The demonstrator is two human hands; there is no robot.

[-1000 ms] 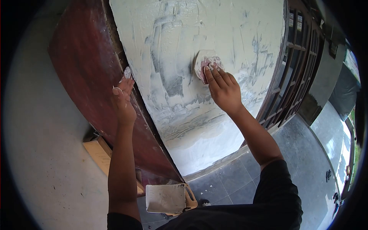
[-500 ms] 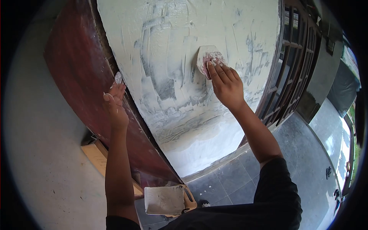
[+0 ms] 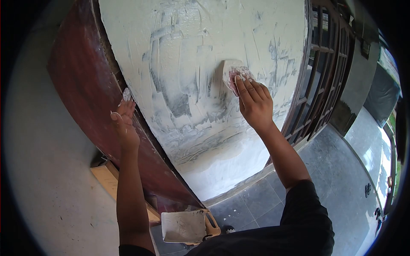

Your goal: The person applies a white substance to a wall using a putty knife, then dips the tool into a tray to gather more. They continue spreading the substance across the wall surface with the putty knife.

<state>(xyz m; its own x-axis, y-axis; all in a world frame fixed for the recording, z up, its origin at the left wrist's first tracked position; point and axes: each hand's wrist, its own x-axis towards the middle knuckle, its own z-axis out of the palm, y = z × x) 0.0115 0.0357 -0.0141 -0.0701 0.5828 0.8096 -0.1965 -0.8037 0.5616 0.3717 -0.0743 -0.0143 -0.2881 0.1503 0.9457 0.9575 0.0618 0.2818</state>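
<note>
My right hand (image 3: 257,100) is closed on a putty scraper (image 3: 232,77), a flat pale plate smeared with white and reddish patches. Its face lies against the wall (image 3: 200,141), which carries wet white putty in streaks over grey patches. On the left, my left hand (image 3: 124,121) has its fingers stretched out and its thumb apart, beside the edge of the dark red door (image 3: 81,81). White putty coats its fingers, and a whitish patch (image 3: 126,94) shows right at the fingertips.
A putty-stained tray (image 3: 183,226) stands on the grey tiled floor (image 3: 260,198) below me, by a tan handled piece (image 3: 212,224). A long wooden box (image 3: 106,177) lies behind the door. Dark-framed window panes (image 3: 318,72) border the wall on the right.
My right hand and the scraper have moved slightly down the wall. My left hand sits a little lower and further left in view, and the whole view has shifted slightly.
</note>
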